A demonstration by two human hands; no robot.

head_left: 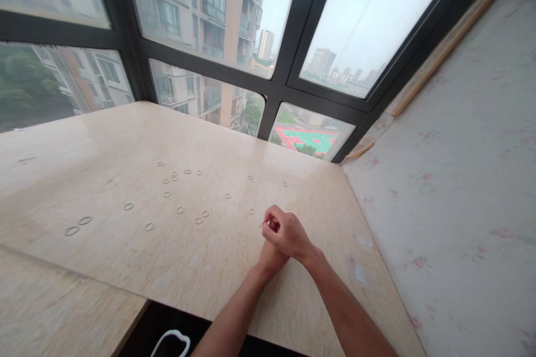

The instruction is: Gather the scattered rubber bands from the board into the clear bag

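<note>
My right hand is closed, thumb and fingertips pinched together. At the fingertips a small piece of a thin ring shows, too small to make out fully. Behind and below it lies my left hand, crossed under the right; its fingers are hidden. Several thin rings lie flat on the marble-patterned surface. Closest to the hands are a yellowish ring and a pale ring. Farther left are a greenish ring and a dark ring.
Dark-framed windows border the far side, and a flowered wall stands to the right. A clear plastic packet lies near that wall. Below the front edge is a dark gap with a white looped object.
</note>
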